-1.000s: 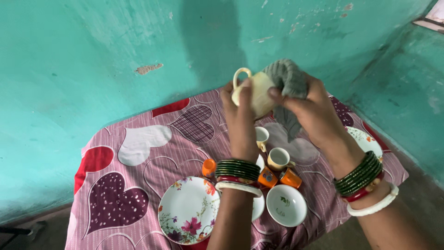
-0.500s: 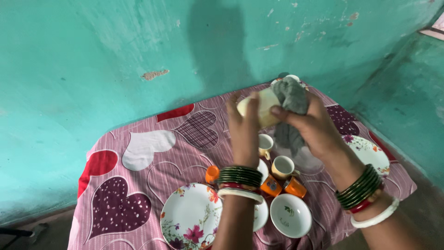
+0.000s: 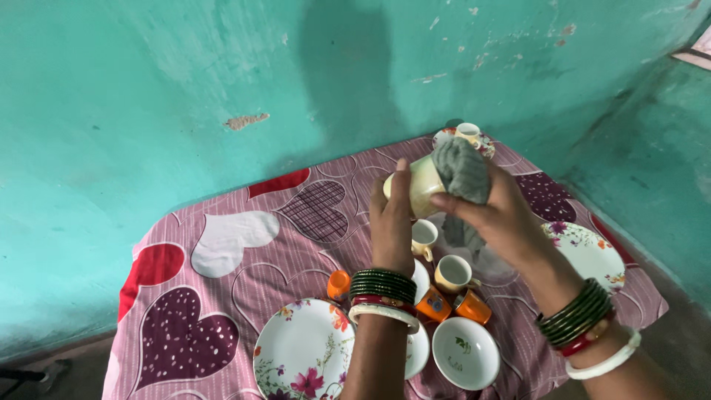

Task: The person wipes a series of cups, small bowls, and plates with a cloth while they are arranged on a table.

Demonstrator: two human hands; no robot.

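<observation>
Cup (image 3: 419, 184) in my left hand (image 3: 392, 222), cream-yellow, lifted above the far half of the table (image 3: 222, 296) and tipped on its side, my fingers wrapped tight around its body. My right hand (image 3: 500, 218) has its fingers clamped on a grey cloth (image 3: 461, 172), bunched up and pressed against the cup's mouth, with a tail of the cloth hanging down below my palm. Both wrists carry green, red and white bangles.

Beneath my hands, near the middle of the heart-patterned pink tablecloth (image 3: 244, 244), stand two more cream cups (image 3: 424, 235), one just beyond the other (image 3: 453, 272). Small orange cups (image 3: 338, 284) lie around them, one left of my left wrist and two (image 3: 471, 306) between my arms. At the near edge sits a large flowered plate (image 3: 300, 359), and to its right a small white bowl (image 3: 465, 352). Another flowered plate (image 3: 589, 252) lies by the right edge, partly behind my right forearm. At the far corner, close to the teal wall (image 3: 185, 89), a cup on a saucer (image 3: 466, 133) stands well apart from the rest.
</observation>
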